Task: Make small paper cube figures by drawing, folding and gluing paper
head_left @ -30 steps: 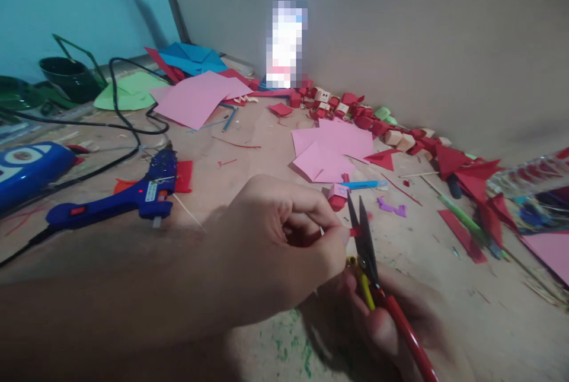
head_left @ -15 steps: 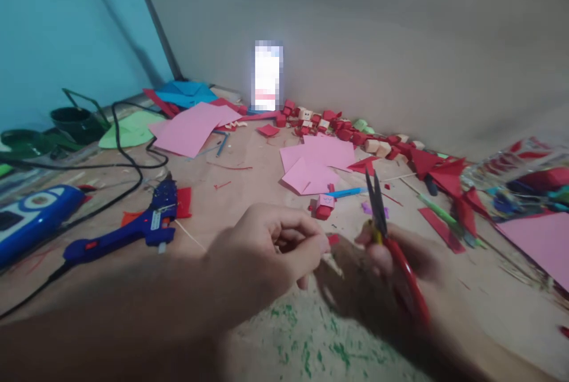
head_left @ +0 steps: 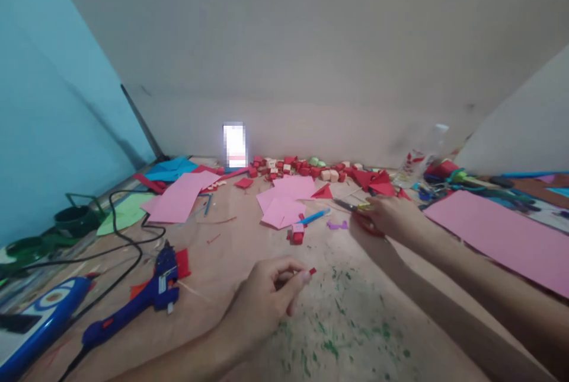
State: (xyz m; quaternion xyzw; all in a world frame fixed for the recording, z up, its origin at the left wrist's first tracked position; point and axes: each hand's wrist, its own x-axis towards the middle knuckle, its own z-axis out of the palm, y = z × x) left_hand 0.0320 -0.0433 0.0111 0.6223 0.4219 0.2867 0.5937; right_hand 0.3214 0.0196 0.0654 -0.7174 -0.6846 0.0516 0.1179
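Between the thumb and finger of my left hand point(head_left: 278, 287) is a tiny red paper piece point(head_left: 312, 271), held above the table. My right hand point(head_left: 384, 216) reaches out at the right with its fingers around the scissors point(head_left: 355, 207), whose blades point left. A small red and pink block figure point(head_left: 297, 234) stands in front of the pink paper sheets point(head_left: 284, 210). Beside it lie a blue pen point(head_left: 315, 216) and a purple paper piece point(head_left: 338, 225).
A blue glue gun point(head_left: 155, 290) with a black cord lies at the left, near a blue and white device point(head_left: 44, 322). Red and cream blocks point(head_left: 306, 169) line the back panel by a lit phone point(head_left: 235, 145). A large pink sheet point(head_left: 498, 239) is at the right.
The view has tilted up. My right hand has moved away from my left, forward and to the right, with the scissors. My left hand still pinches the red piece.
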